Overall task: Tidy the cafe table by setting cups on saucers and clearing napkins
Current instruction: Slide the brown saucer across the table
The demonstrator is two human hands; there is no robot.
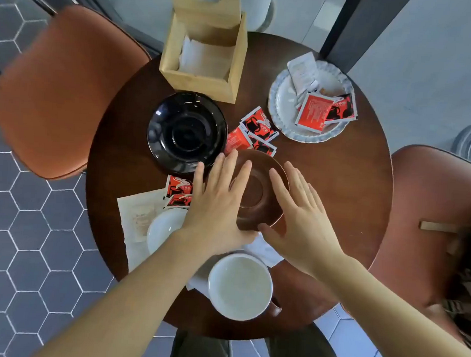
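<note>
**Both hands spread over the brown saucer**

The left hand [218, 202] and right hand [300, 221] lay flat with fingers straight and apart, gripping nothing, over the brown saucer [255, 190] on the round table [338, 184]. Beyond the left fingertips sat the black saucer [187, 132]. Under the left wrist showed a white saucer [162, 229] on a napkin [135, 216]. Nearer the person than both hands stood the white cup [240, 286]. Red sachets [255, 132] lay just past the fingertips.
</note>
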